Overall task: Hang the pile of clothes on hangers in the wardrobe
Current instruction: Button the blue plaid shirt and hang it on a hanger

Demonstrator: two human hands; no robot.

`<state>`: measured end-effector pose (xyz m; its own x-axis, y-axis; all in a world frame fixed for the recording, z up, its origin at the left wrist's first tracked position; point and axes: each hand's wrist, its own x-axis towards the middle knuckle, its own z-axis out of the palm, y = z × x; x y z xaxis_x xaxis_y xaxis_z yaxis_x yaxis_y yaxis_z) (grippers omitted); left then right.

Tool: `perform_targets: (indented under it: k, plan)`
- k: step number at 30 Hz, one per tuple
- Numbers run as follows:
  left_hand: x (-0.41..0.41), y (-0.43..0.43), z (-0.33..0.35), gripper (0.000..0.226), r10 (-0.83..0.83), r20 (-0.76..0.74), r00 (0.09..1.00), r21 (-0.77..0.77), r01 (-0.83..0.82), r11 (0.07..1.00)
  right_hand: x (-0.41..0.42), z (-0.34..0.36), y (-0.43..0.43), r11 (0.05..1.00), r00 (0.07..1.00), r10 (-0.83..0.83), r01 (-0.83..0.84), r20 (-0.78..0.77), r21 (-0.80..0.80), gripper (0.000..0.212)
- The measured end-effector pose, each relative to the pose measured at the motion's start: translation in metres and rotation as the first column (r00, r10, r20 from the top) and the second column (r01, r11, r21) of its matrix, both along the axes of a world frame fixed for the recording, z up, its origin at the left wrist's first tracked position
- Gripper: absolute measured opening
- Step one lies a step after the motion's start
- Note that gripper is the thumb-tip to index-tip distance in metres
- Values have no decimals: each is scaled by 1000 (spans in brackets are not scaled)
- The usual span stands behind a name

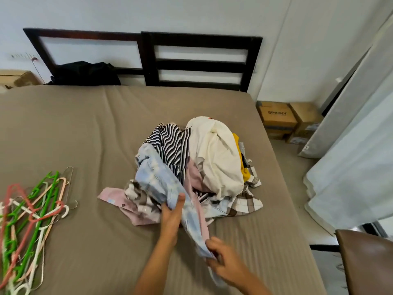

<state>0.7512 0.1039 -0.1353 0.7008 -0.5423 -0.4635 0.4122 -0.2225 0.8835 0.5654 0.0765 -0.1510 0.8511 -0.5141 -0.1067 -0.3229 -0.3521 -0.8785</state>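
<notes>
Taupe sheeting covers the bed (pixel 85 128) before us, with the pile of clothes (pixel 214 158) heaped right of its middle. Our left hand (pixel 171 212) grips a pale blue shirt (pixel 156 179) at the pile's near edge, thumb on top. Our right hand (pixel 225 261) pinches the same shirt's lower end. Coloured plastic hangers (pixel 32 211) lie tangled at the bed's left edge, well apart from the pile.
</notes>
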Motion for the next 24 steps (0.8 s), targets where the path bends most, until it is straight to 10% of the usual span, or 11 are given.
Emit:
perform_targets:
  k: [7, 12, 18, 21, 24]
  plan:
    - [23, 3, -11, 40, 71, 128, 989, 190, -94, 977, -12, -1, -10, 996, 935, 70, -86, -348, -33, 22]
    - [39, 4, 43, 22, 77, 132, 988, -33, -74, 997, 27, 49, -13, 973, 973, -226, 223, -57, -54, 105]
    - [18, 30, 137, 17, -190, 369, 910, -232, 288, 929, 82, 108, 3, 973, 940, -195, 221, 279, -64, 68]
    - [26, 38, 156, 3, -155, 161, 975, -302, 198, 933, 86, 122, 8, 945, 901, -317, 328, 296, 13, 43]
    - [48, 50, 144, 36, 25, -44, 999, -299, -37, 954, 81, 146, 12, 795, 733, -599, 494, 323, 353, 29]
